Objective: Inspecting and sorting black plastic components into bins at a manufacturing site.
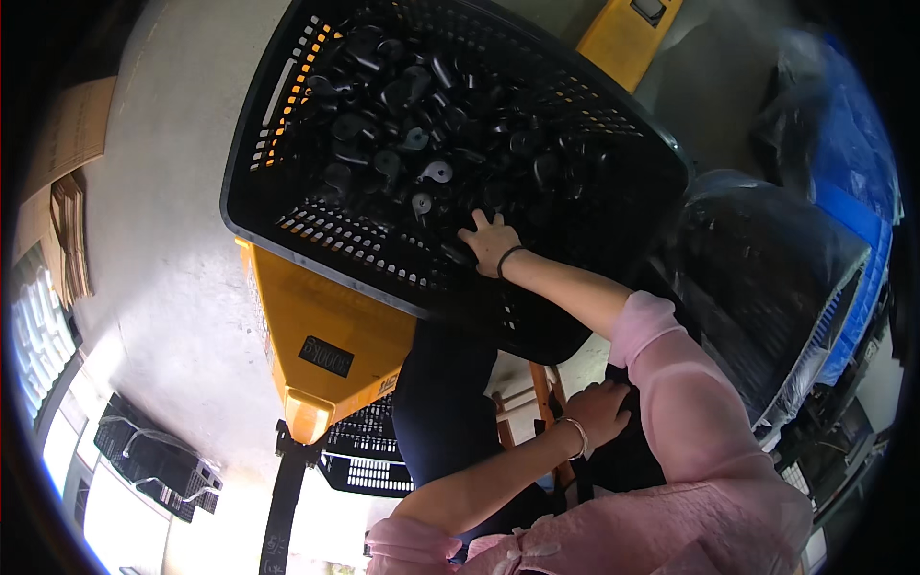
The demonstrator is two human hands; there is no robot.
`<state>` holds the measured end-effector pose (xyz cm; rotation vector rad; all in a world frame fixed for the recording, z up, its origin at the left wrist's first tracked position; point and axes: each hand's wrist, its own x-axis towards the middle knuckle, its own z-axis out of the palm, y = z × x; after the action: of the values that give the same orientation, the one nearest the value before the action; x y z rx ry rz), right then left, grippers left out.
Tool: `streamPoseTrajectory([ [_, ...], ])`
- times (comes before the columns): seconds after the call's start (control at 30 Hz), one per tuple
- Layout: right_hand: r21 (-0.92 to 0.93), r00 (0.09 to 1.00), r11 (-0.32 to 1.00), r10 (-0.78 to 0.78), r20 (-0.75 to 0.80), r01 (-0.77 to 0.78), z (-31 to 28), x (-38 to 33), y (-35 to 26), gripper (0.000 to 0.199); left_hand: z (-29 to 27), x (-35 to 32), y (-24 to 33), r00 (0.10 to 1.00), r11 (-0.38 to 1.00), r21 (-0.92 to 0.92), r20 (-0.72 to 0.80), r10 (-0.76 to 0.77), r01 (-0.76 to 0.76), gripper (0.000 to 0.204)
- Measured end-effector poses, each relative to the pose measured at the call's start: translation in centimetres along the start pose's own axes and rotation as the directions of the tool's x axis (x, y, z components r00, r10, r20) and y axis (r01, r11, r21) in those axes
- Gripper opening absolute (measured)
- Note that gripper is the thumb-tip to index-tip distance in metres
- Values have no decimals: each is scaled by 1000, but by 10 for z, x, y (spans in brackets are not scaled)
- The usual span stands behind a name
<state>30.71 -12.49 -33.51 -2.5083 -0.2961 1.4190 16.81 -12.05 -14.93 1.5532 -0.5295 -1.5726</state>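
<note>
My right hand (491, 241), a black band round its wrist, reaches over the near side of a large black crate (326, 273). Its fingers are spread, with no part visibly gripped. Beyond the fingertips lies a heap of small black parts (407, 88), rounded and tube-like. A few of them show grey round faces, such as a grey-faced part (438, 172) close to the hand. Lower down, my left hand (596, 414), wearing a bracelet, lies loosely across dark cloth by my leg, thumb apart from the fingers. What is beneath its palm is hidden.
A yellow pallet truck (331, 321) sits under the crate, its dark handle (283, 508) pointing toward me. Plastic-wrapped dark goods (767, 278) and a blue crate (853, 220) stand at right. Cardboard (67, 230) lies far left; another black crate (158, 455) is lower left.
</note>
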Motion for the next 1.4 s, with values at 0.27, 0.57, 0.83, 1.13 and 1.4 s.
streamPoseTrajectory([
  [0.27,200,999,979,39,33,-45,-10,19,3,50,-1,5,-5,998,1000,21,56,-9,8,34],
  [0.57,272,998,962,-11,55,-4,-6,18,37,34,0,4,-5,1000,1000,-18,-21,1,-2,37],
  [0.83,1000,998,-25,63,3,-2,-58,-100,63,17,-28,7,-29,934,864,-502,-290,-208,36,31],
  [1.13,433,770,637,-500,-398,638,-113,-284,13,26,-81,-58,-8,959,-141,-989,-84,271,-47,68],
  [1.4,-85,789,930,-350,-505,358,-50,-347,-66,72,-3,-95,-8,902,-194,-907,-405,148,-375,51],
])
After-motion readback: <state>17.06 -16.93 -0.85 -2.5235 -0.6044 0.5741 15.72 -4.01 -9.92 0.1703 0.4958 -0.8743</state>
